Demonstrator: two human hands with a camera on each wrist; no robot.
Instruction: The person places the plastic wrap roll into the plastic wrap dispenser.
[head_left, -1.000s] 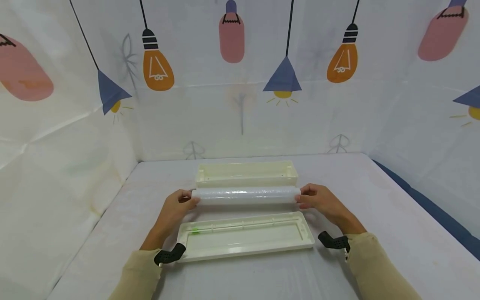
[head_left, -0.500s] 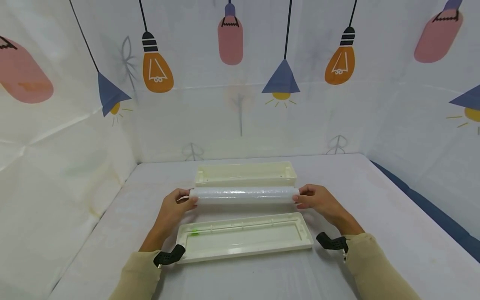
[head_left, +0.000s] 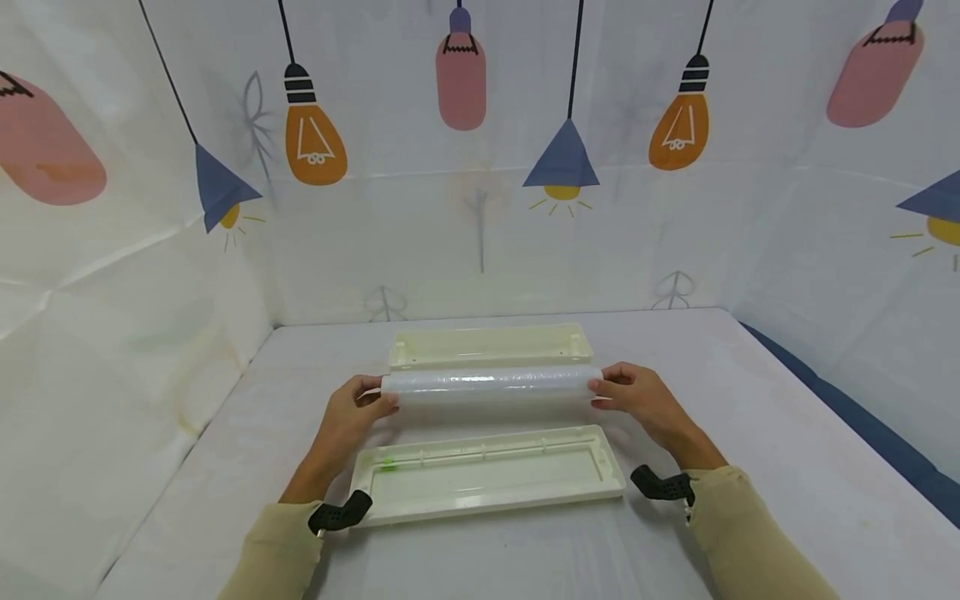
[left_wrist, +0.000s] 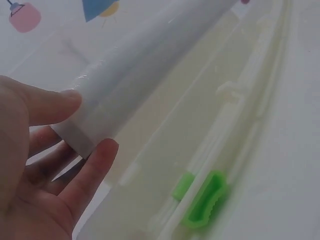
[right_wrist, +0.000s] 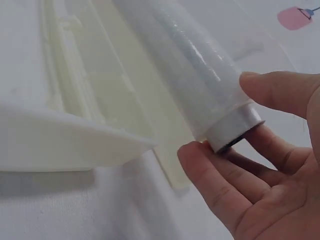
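A roll of clear plastic wrap (head_left: 491, 381) is stretched sideways between both hands, in front of the pale cream box (head_left: 491, 360). My left hand (head_left: 354, 417) grips its left end; in the left wrist view the thumb (left_wrist: 60, 106) lies on the film and the other fingers curl round the core's end. At the other end my right hand (head_left: 645, 402) holds the roll, and the right wrist view shows the core (right_wrist: 235, 127) jutting between thumb and fingers. Nearer the body lies the cream lid (head_left: 487, 506), its inner side up, with a rail and a green slider (left_wrist: 206, 199).
A white cloth covers the table (head_left: 495, 558). Printed white curtains (head_left: 480, 217) stand behind it and on both sides. A black wrist camera (head_left: 340, 511) on the left sleeve sits close by the lid's left corner; another camera (head_left: 663, 483) is on the right sleeve.
The roll has risen slightly toward the box, with its right end a little higher than its left. Both hands keep their hold; the box and lid stay in place.
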